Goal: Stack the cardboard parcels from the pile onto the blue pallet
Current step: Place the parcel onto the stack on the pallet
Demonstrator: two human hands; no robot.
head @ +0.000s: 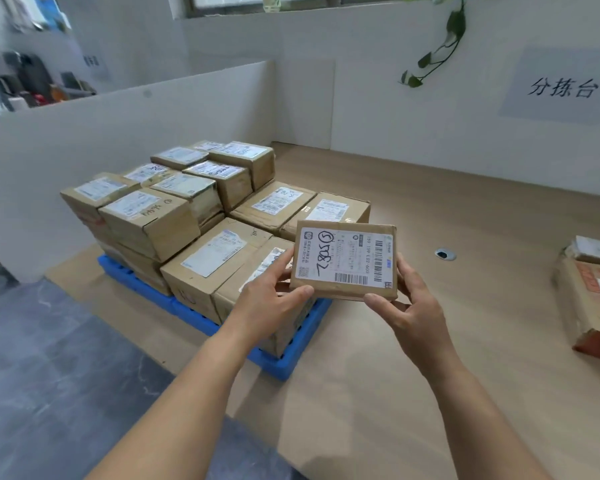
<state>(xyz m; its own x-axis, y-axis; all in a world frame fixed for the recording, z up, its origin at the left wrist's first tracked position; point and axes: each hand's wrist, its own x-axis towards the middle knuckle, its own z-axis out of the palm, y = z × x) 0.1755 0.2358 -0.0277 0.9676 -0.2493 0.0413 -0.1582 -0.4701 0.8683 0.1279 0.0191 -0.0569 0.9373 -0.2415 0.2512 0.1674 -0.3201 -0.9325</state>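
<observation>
Gripping a flat parcel [343, 259] by its short edges, left hand [271, 299] and right hand [413, 306] should lower it level onto the stacked boxes [222, 258] just beyond — seemingly the lowest tier.

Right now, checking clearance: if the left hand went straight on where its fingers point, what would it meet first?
The left hand grips the flat parcel; beyond it, probably the stacked parcels, depth unclear.
</observation>
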